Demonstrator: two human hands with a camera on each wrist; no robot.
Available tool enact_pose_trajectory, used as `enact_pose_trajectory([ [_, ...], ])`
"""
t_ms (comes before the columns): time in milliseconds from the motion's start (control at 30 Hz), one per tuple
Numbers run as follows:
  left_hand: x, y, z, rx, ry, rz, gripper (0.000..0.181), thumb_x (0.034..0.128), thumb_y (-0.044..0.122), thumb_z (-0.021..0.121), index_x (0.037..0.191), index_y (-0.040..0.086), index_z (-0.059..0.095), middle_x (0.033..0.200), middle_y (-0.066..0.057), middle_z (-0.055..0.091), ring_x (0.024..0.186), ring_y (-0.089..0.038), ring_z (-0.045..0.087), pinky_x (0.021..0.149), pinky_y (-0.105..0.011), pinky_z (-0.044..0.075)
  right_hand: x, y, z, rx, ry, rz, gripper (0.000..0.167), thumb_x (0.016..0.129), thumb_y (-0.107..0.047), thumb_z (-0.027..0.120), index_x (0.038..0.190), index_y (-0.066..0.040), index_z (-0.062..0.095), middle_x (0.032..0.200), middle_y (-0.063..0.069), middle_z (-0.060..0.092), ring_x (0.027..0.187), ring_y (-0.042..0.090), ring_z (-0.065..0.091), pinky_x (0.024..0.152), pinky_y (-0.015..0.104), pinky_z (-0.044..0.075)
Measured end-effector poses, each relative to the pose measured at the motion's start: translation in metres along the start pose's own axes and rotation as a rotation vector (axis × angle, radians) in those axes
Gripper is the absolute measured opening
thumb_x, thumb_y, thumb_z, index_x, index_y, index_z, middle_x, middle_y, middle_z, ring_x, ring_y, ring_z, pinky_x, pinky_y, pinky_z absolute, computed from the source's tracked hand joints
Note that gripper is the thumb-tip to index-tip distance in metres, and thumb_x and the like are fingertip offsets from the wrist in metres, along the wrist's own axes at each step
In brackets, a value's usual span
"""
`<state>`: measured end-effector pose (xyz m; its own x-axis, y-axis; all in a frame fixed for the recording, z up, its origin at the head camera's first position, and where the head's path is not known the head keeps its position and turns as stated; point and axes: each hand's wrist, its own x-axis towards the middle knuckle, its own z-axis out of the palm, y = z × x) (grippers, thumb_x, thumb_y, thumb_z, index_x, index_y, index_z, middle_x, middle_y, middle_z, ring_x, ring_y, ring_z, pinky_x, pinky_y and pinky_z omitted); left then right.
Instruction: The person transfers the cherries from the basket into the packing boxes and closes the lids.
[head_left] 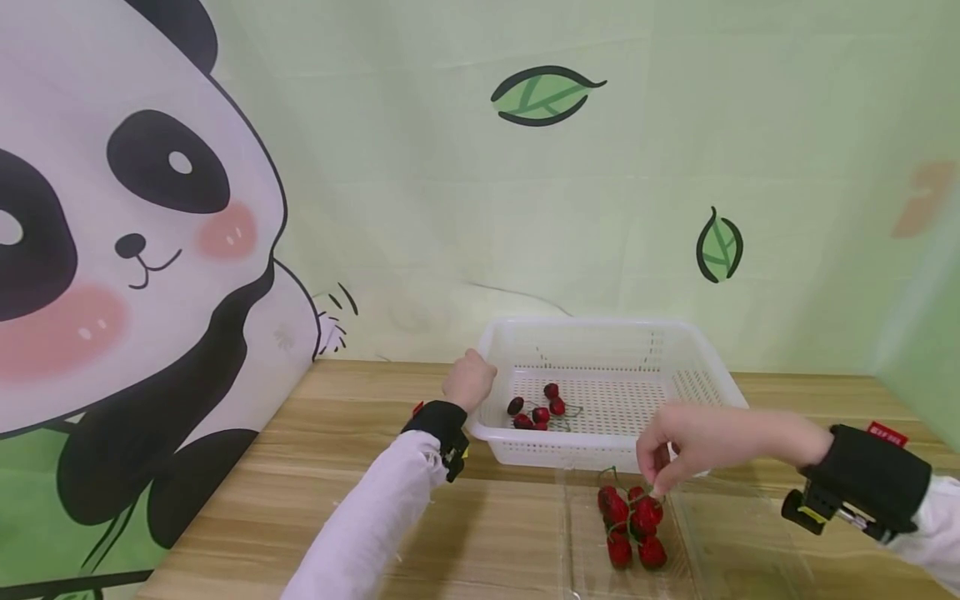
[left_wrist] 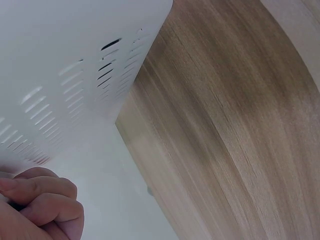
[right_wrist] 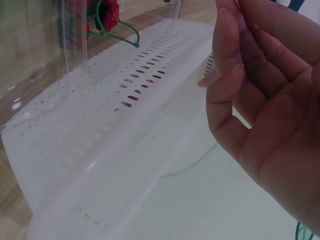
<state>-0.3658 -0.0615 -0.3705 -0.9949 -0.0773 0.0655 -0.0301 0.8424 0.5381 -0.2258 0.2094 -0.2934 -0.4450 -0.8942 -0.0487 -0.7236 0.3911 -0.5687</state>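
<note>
"What lies nearest?"

"One clear plastic box (head_left: 585,558) on the wooden table (head_left: 465,525), right of the middle, with one clear flap (head_left: 742,537) spread out to its right."

"How many are in it?"

"I count six red fruits (head_left: 619,550), bunched and overlapping, so the exact number is hard to tell. Thin green stems rise among them."

"And the hands? Two?"

"Two. The right hand (head_left: 693,442) is over the box's far part, thumb and fingertips pinching one green stem (head_left: 651,493). The right wrist view cuts those fingertips off at its top edge."

"Beyond that?"

"One white basket (head_left: 577,450) with slotted sides, just past the box. The left hand (head_left: 469,381) grips its left rim, fingers curled."

"Anything inside?"

"Six dark red fruits (head_left: 557,406), as far as I can count, near the left end; some touch. A few stems trail to their right."

"Straps?"

"Two black wrist straps (head_left: 866,475), one on each arm."

"And farthest off?"

"One pale green backdrop (head_left: 420,167): one big printed panda (head_left: 157,250) at left, two printed leaves (head_left: 547,96) over towards the right."
</note>
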Motion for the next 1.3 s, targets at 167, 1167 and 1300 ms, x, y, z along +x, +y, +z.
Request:
enact_pose_trajectory([
  [167,-0.001,-0.001,0.0,-0.004,-0.008,-0.002,0.03,0.0905,0.021,0.051,0.105,-0.005,0.05,0.077,-0.011,0.051,0.068,-0.023,0.051,0.055,-0.035,0.041,-0.001,0.001,0.006,0.022,-0.008,0.003,0.008,0.08,-0.018,0.068,0.074,-0.018,0.063,0.07,-0.014,0.058,0.062,0.001,0.053,0.056,0.025,0.045],
  [1167,-0.001,0.001,0.0,0.014,-0.006,-0.004,0.03,0.0908,0.022,0.052,0.105,-0.005,0.05,0.075,-0.01,0.05,0.067,-0.022,0.051,0.053,-0.033,0.039,-0.005,0.019,0.038,0.184,-0.069,-0.006,0.008,0.08,-0.019,0.068,0.076,-0.012,0.065,0.07,-0.012,0.06,0.06,-0.002,0.051,0.054,0.023,0.045],
  [1300,-0.001,0.0,0.0,0.014,-0.001,-0.001,0.029,0.0904,0.021,0.052,0.103,-0.005,0.05,0.073,-0.01,0.05,0.065,-0.022,0.05,0.051,-0.032,0.038,-0.005,0.022,0.042,0.186,-0.065,0.004,0.008,0.08,-0.018,0.068,0.075,-0.012,0.065,0.069,-0.012,0.059,0.059,-0.002,0.05,0.054,0.023,0.045],
])
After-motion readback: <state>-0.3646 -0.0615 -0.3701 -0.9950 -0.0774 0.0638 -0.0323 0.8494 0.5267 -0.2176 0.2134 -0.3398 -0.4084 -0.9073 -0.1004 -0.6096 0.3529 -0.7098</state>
